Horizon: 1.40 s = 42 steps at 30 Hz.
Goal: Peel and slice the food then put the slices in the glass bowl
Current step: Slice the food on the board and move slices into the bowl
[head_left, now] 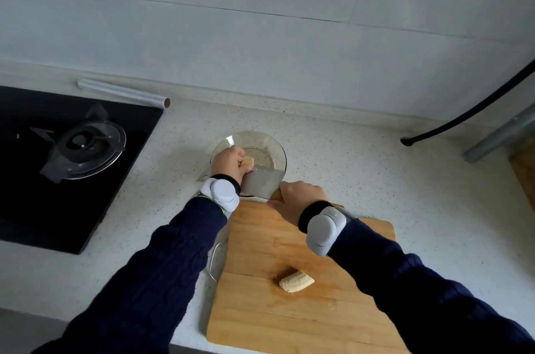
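A glass bowl (pixel 269 148) stands on the counter beyond the wooden cutting board (pixel 289 313). My right hand (pixel 298 200) grips the wooden handle of a broad cleaver (pixel 262 182), whose flat blade is held over the bowl's near rim. My left hand (pixel 230 162) reaches over the blade into the bowl, with its fingers against pale banana slices (pixel 248 162) at the blade's far edge. A peeled banana piece (pixel 296 281) lies on the board, close to me.
A black gas hob (pixel 58 168) with a burner fills the left side. A roll of foil (pixel 124 92) lies along the wall behind it. A black hose (pixel 463 119) and a metal pipe (pixel 498 136) cross the right corner.
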{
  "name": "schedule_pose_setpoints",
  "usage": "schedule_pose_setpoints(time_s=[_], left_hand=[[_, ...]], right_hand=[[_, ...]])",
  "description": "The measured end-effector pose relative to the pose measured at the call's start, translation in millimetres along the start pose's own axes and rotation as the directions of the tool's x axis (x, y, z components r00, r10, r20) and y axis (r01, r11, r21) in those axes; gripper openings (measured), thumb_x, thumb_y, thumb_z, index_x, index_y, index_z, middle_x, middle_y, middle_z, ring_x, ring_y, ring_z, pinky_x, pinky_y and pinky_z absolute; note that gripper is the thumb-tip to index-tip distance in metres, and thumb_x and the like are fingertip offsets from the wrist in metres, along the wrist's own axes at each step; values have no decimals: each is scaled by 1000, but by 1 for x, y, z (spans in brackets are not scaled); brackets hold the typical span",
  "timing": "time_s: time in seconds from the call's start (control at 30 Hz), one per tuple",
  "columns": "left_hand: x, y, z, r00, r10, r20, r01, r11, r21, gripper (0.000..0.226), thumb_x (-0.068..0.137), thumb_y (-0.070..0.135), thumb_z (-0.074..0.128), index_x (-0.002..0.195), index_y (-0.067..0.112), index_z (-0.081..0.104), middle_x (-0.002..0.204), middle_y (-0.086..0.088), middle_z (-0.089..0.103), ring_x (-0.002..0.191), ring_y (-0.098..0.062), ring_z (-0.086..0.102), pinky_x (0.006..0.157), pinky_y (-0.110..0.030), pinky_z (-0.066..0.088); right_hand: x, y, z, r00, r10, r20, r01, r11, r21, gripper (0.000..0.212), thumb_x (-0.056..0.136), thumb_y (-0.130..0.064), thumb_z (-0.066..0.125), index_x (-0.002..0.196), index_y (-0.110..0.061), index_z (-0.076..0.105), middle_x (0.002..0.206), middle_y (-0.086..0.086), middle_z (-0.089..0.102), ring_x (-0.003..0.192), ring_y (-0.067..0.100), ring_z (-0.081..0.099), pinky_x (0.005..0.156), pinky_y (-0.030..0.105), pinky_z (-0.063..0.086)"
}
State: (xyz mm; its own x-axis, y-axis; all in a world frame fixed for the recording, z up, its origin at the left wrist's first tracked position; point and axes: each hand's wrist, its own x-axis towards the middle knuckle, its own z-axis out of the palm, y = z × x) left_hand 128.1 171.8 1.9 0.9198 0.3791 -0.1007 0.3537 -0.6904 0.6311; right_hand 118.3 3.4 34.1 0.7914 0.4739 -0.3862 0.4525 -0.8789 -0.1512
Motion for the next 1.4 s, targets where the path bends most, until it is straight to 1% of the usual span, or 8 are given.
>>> schedule_pose_setpoints(time_s=[0.4,0.67,0.8,0.9,0.97,1.07,1.2,1.4], left_hand=[[15,-20,2,1000,-18,2,18,998,-59,37,72,17,76,105,6,62,94,-14,67,76,-20,57,81,-32,49],[45,-19,4,995,-89,54,87,995,43,37,78,20,71,108,1,60,103,-17,67,98,-31,61,86,-32,44],[48,-13,1,997,-43,-61,47,997,68,30,81,17,67,105,1,59,103,-18,65,95,-32,60,82,-34,43],[34,-5,-2,981,60,-183,-55,998,32,24,84,13,62,106,3,58,110,-17,57,91,-30,58,79,-29,40],[19,-2,-2,960,135,-247,-140,990,-2,22,85,9,60,106,3,57,113,-16,52,89,-28,58,78,-28,42],[-12,3,3,916,248,-316,-266,964,-15,19,84,7,60,102,3,57,109,-14,52,84,-23,55,77,-26,45],[-67,0,25,907,347,-238,-364,931,-32,16,84,8,62,99,5,59,103,-9,59,80,-12,52,71,-23,44],[-156,-25,86,901,433,-6,-433,899,-69,7,82,14,61,88,13,64,91,-8,63,80,-15,59,72,-26,48]], right_hand=[[6,5,-1,1000,-18,-15,18,1000,6,33,94,-49,41,99,-18,53,79,-1,51,74,21,49,69,31,40],[1,3,7,999,-39,-6,39,999,-21,42,93,-51,40,106,-14,53,82,2,55,74,24,50,68,31,40],[-1,9,9,1000,-5,11,5,999,39,40,92,-52,41,102,-15,55,89,4,63,76,23,54,70,31,43],[-4,16,13,997,64,45,-70,986,153,38,91,-51,43,81,-17,56,78,1,59,70,20,55,64,29,45],[-8,23,15,990,118,75,-136,937,321,43,91,-52,44,67,-16,53,68,1,56,62,19,53,60,29,44],[-16,31,10,966,207,156,-259,755,603,56,91,-56,41,78,-6,64,63,3,57,52,18,48,57,27,44],[-35,41,6,929,274,251,-360,501,787,58,89,-63,34,69,-12,52,55,1,52,40,14,37,48,24,36],[-82,62,20,920,185,345,-390,504,771,58,88,-64,36,64,-13,47,46,1,45,34,13,31,45,24,31]])
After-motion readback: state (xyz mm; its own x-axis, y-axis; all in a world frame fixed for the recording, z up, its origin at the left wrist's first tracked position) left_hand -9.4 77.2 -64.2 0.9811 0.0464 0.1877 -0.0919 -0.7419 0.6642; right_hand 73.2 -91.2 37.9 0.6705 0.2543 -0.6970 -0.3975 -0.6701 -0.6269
